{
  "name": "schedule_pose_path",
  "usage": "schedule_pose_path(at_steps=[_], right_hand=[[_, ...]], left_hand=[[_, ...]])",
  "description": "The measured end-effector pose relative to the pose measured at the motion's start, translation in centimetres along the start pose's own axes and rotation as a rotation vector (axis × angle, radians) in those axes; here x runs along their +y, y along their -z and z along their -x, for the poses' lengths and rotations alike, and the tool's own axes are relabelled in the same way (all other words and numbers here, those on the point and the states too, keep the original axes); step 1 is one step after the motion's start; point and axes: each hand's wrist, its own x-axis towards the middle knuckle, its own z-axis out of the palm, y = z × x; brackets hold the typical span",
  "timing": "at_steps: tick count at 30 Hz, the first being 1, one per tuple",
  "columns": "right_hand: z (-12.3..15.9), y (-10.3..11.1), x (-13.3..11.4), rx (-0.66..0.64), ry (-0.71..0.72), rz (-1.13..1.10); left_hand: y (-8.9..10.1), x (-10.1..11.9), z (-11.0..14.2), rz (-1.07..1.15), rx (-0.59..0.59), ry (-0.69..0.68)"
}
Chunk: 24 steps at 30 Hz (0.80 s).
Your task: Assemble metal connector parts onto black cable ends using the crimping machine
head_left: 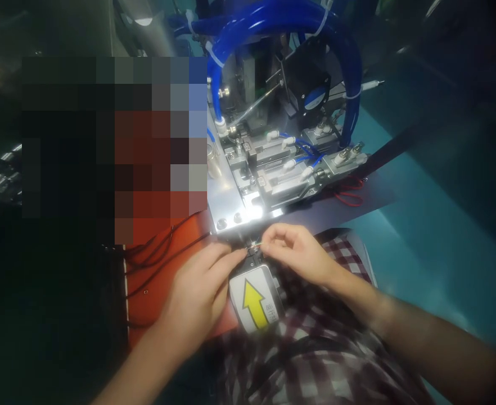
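My right hand (pixel 296 250) is closed in a pinch on a thin, light wire-like piece (pixel 260 244), too small to make out well. It meets a small shiny part (pixel 253 246) at the front end of a dark fixture (pixel 252 262). From the other side, my left hand (pixel 201 284) reaches in with bent fingers held together, one fingertip at the shiny part. What those fingers grip, if anything, is hidden. Just below the fingertips sits a white-topped box (pixel 236 289) with a yellow arrow (pixel 254 301) pointing away from me.
Beyond my hands stands a metal machine plate (pixel 226 199) with pneumatic cylinders (pixel 288 188) and thick blue hoses (pixel 353 73). Black cables (pixel 167 253) cross an orange surface (pixel 159 304) at left. A thin red wire (pixel 349 197) lies right of the cylinders. A pixelated patch covers the upper left.
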Motion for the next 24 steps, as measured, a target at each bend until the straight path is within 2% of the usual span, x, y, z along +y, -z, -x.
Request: schedule_pose_path(at_steps=[6, 14, 19, 24], right_hand=[[0.14, 0.15, 0.03, 0.043, 0.097, 0.23], [0.07, 0.24, -0.6, 0.059, 0.181, 0.365], [0.27, 0.32, -0.31, 0.05, 0.12, 0.305], [0.87, 0.25, -0.24, 0.13, 0.063, 0.202]], left_hand=[[-0.14, -0.12, 0.17, -0.053, -0.005, -0.041], [-0.1, -0.03, -0.03, -0.054, -0.003, -0.023], [-0.12, 0.03, -0.19, -0.028, -0.007, -0.011], [-0.19, 0.04, -0.09, 0.004, -0.004, -0.004]])
